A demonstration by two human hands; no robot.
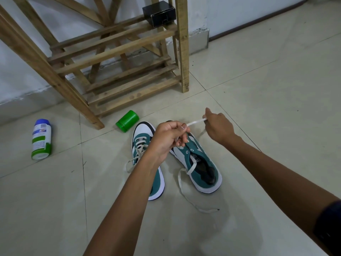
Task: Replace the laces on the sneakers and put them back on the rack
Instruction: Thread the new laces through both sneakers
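The wooden rack (118, 58) stands against the wall, its slatted shelves bare except for a black box (159, 13) on an upper one. On the tiled floor (258, 111) in front of it sit the two green-and-white sneakers, side by side. The left sneaker (142, 145) is laced, its ends loose. The right sneaker (201, 169) has open eyelets near the toe, with one end of its white lace (181, 183) trailing over the floor toward the person.

So lacing the second shoe looks like the step in hand. The left hand (167, 139) has its grip curled around the lace above the shoe's toe; the right hand (218, 127) pinches the lace tip, and the stretch between them is pulled taut.

Next, I'd guess, the tip has to be aimed down into an empty eyelet and drawn through.

A green jar (127, 121) and a white bottle (41, 139) lie on their sides by the rack.
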